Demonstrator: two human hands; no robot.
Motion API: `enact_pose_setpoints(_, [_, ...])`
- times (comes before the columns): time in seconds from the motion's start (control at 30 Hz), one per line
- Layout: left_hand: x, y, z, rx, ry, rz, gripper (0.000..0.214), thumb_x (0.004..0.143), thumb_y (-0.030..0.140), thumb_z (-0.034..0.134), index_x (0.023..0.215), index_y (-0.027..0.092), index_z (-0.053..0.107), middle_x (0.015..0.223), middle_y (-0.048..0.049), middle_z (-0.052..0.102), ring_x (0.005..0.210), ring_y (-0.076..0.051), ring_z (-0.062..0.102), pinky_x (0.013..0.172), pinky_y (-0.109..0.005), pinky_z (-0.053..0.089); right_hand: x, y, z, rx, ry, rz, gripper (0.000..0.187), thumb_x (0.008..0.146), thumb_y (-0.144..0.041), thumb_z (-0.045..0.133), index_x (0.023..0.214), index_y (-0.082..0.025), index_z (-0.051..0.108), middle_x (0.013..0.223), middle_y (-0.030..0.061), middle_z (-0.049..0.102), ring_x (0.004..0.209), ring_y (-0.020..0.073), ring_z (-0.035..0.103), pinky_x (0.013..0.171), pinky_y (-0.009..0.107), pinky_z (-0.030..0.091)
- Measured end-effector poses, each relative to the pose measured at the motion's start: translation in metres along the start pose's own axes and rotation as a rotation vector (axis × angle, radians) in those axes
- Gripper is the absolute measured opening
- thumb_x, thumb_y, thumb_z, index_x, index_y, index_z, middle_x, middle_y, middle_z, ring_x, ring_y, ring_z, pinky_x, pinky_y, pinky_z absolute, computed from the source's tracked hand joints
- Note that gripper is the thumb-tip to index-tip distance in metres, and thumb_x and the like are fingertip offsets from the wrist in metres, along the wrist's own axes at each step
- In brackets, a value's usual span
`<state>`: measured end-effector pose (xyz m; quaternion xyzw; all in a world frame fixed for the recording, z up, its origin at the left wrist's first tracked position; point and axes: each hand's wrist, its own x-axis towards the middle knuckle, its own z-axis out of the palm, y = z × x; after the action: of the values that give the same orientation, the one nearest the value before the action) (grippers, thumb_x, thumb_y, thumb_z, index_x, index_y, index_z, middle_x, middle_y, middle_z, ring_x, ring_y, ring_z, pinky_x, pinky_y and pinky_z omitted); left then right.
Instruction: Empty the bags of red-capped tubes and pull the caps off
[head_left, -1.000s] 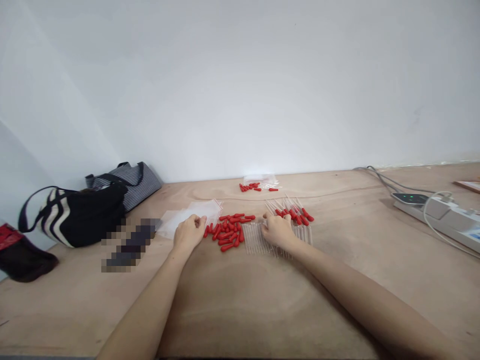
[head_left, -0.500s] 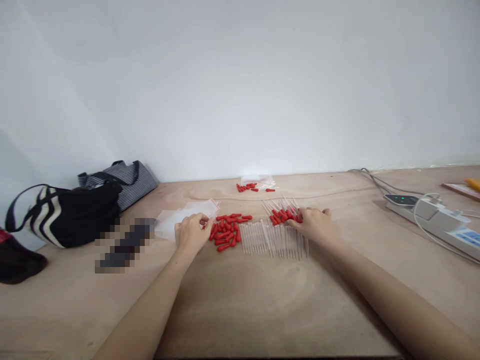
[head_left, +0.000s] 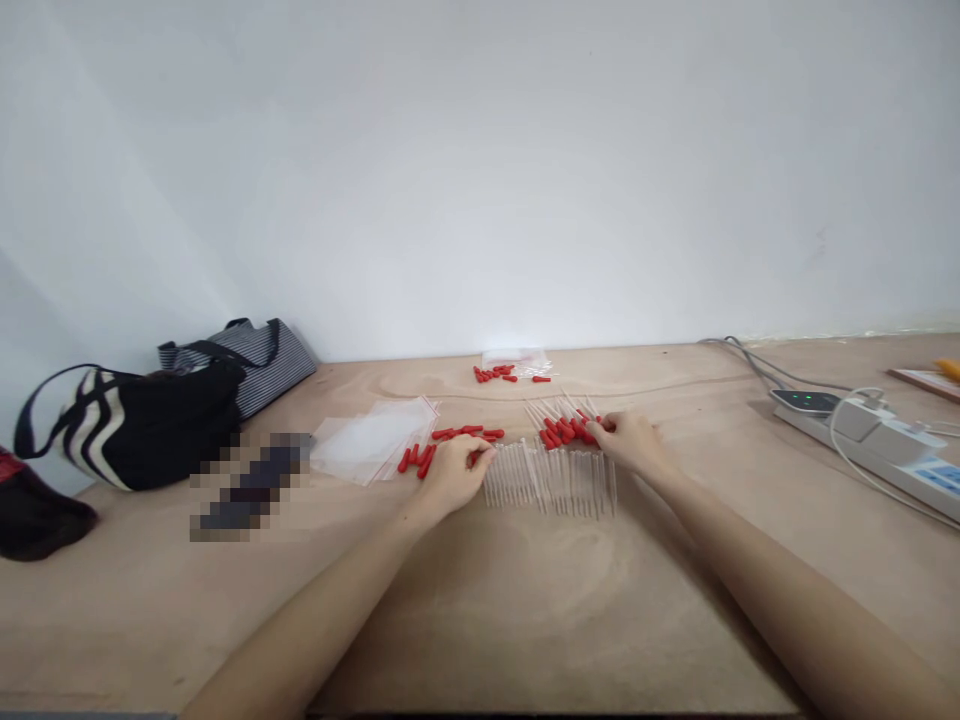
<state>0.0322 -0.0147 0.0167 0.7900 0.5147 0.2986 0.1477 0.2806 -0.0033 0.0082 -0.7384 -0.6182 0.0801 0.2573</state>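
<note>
My left hand hovers over or rests on a pile of loose red rubber dropper bulbs, hiding most of it. Its thumb and fingers are pinched together; red shows in the gap, but whether a bulb is held is unclear. Just right of it lies a row of clear thin tubes. My right hand has its fingers closed against the right end of a heap of red-bulbed droppers, their stems pointing away from me. What its fingertips grip is hidden.
Flat clear zip bags lie left of the bulbs. Farther back sit more red bulbs and a small bag. A black bag and a striped bag stand left, near a dark bottle. A power strip with cables is right.
My left hand has moved right, from beside the zip bags to over the loose bulbs, uncovering a few bulbs on the left. My right hand stays at the dropper heap with slightly shifted fingers.
</note>
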Motion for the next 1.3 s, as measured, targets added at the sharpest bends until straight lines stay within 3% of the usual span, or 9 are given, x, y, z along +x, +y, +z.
enact_pose_setpoints(0.2, [0.017, 0.037, 0.039, -0.387, -0.137, -0.032, 0.028, 0.080, 0.033, 0.043, 0.071, 0.015, 0.063, 0.061, -0.0007, 0.061, 0.061, -0.015, 0.056, 0.056, -0.025, 0.041, -0.019, -0.019, 0.015, 0.269, 0.043, -0.180, 0.043, 0.080, -0.046, 0.035, 0.065, -0.016, 0.062, 0.059, 0.0021, 0.060, 0.056, 0.0137, 0.053, 0.061, 0.026, 0.032])
enact_pose_setpoints(0.3, [0.022, 0.045, 0.054, -0.500, -0.084, -0.099, 0.028, 0.082, 0.032, 0.039, 0.075, 0.014, 0.059, 0.068, -0.0031, 0.063, 0.065, -0.015, 0.058, 0.056, -0.024, 0.043, -0.036, -0.037, 0.021, 0.274, 0.020, -0.295, 0.038, 0.082, -0.039, 0.036, 0.064, -0.017, 0.061, 0.063, 0.0008, 0.062, 0.061, 0.0124, 0.053, 0.066, 0.026, 0.029])
enact_pose_setpoints(0.4, [0.021, 0.038, 0.055, -0.491, -0.019, -0.123, 0.027, 0.083, 0.031, 0.038, 0.075, 0.014, 0.057, 0.072, -0.0048, 0.063, 0.068, -0.015, 0.057, 0.059, -0.025, 0.043, -0.047, -0.045, 0.023, 0.209, 0.005, -0.426, 0.029, 0.082, -0.034, 0.042, 0.067, -0.021, 0.062, 0.068, -0.0013, 0.062, 0.069, 0.0121, 0.053, 0.070, 0.027, 0.025])
enact_pose_setpoints(0.5, [0.011, 0.020, 0.038, -0.299, 0.034, -0.043, 0.022, 0.081, 0.031, 0.044, 0.078, 0.016, 0.059, 0.075, -0.0045, 0.065, 0.069, -0.016, 0.058, 0.064, -0.027, 0.042, -0.051, -0.044, 0.024, 0.115, 0.142, -0.510, 0.020, 0.081, -0.033, 0.046, 0.079, -0.022, 0.064, 0.077, 0.0011, 0.063, 0.079, 0.0146, 0.052, 0.075, 0.030, 0.023])
enact_pose_setpoints(0.6, [-0.004, 0.001, 0.017, 0.142, 0.159, 0.141, 0.016, 0.079, 0.031, 0.052, 0.080, 0.019, 0.063, 0.080, -0.0038, 0.067, 0.077, -0.019, 0.057, 0.073, -0.033, 0.036, -0.052, -0.042, 0.027, 0.010, 0.291, -0.604, 0.021, 0.084, -0.030, 0.044, 0.090, -0.024, 0.063, 0.094, 0.0044, 0.062, 0.091, 0.0182, 0.049, 0.083, 0.033, 0.020])
enact_pose_setpoints(0.7, [-0.019, -0.008, 0.005, 0.399, 0.243, 0.323, 0.017, 0.081, 0.030, 0.051, 0.078, 0.021, 0.064, 0.075, -0.0021, 0.068, 0.075, -0.018, 0.056, 0.073, -0.035, 0.030, -0.053, -0.043, 0.032, -0.054, 0.232, -0.798, 0.024, 0.087, -0.030, 0.040, 0.105, -0.031, 0.056, 0.110, 0.0015, 0.058, 0.103, 0.0194, 0.045, 0.089, 0.036, 0.014])
enact_pose_setpoints(0.8, [-0.027, -0.006, 0.004, 0.485, 0.286, 0.471, 0.018, 0.083, 0.028, 0.049, 0.077, 0.021, 0.063, 0.070, -0.0008, 0.067, 0.070, -0.016, 0.054, 0.073, -0.034, 0.028, -0.055, -0.046, 0.037, -0.086, 0.127, -0.898, 0.030, 0.089, -0.022, 0.034, 0.110, -0.034, 0.052, 0.100, -0.0005, 0.062, 0.104, 0.0168, 0.045, 0.092, 0.037, 0.009])
enact_pose_setpoints(0.93, [-0.029, 0.000, 0.004, 0.513, 0.291, 0.564, 0.020, 0.084, 0.027, 0.047, 0.075, 0.021, 0.063, 0.063, 0.0003, 0.065, 0.067, -0.014, 0.051, 0.073, -0.034, 0.026, -0.056, -0.047, 0.037, -0.092, 0.059, -0.883, 0.034, 0.087, -0.014, 0.031, 0.098, -0.031, 0.059, 0.070, -0.0015, 0.063, 0.088, 0.0141, 0.048, 0.090, 0.035, 0.013])
enact_pose_setpoints(1.3, [-0.027, -0.007, -0.003, 0.657, 0.281, 0.675, 0.021, 0.085, 0.019, 0.043, 0.079, 0.024, 0.063, 0.060, 0.0013, 0.062, 0.068, -0.014, 0.050, 0.076, -0.034, 0.026, -0.051, -0.047, 0.027, -0.016, 0.003, -0.888, 0.025, 0.085, -0.029, 0.039, 0.083, -0.028, 0.064, 0.061, -0.0009, 0.061, 0.075, 0.0153, 0.042, 0.082, 0.037, 0.014])
